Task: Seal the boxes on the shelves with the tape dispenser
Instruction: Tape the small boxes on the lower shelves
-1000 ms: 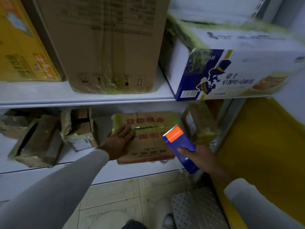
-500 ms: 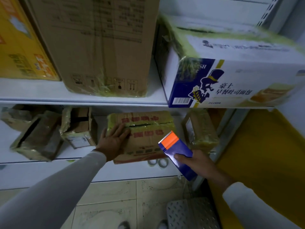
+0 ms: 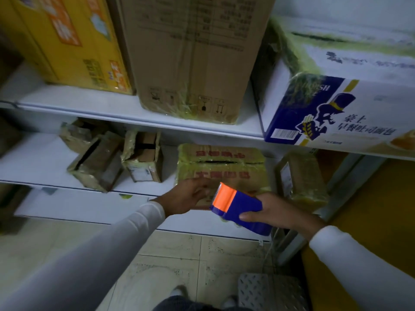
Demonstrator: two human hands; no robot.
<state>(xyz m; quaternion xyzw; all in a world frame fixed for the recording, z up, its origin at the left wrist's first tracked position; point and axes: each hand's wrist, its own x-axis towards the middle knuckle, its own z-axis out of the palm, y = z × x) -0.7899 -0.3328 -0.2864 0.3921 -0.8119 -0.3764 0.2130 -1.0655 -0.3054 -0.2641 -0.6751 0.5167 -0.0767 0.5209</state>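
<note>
Holding: right hand (image 3: pixel 278 215) grips tape dispenser (image 3: pixel 239 208), fingers wrapped round its blue body, thumb along the near edge
Dispenser: blue body, orange end pointing to 10 o'clock, at 5 o'clock of frame centre, in front of the low shelf's front edge
Left hand: left hand (image 3: pixel 187 197) at the dispenser's orange end, fingers curled loosely toward it; blurred, cannot tell if they pinch tape or just touch
Target box: brown box with red print (image 3: pixel 221 167) on lower shelf (image 3: pixel 33 162), dead centre, wrapped in yellowish film, dark slit along the top seam; both hands overlap its near face
Lower shelf, 9 o'clock of target: small open carton (image 3: pixel 143 158), flaps up; further at 9 o'clock a tilted crumpled box (image 3: pixel 96 163)
Lower shelf, 3 o'clock of target: film-wrapped box (image 3: pixel 301 176), upright, just beside
Upper shelf (image 3: pixel 89 104): yellow box (image 3: pixel 67 41) at 10 o'clock, tall brown carton (image 3: pixel 190 57) at 12, white-and-blue box (image 3: pixel 336 104) at 2 o'clock, overhanging the edge
Sleeves: both white
Floor: tiled floor (image 3: pixel 170 261) at 6 o'clock, perforated metal step (image 3: pixel 269 290) at 5 o'clock
</note>
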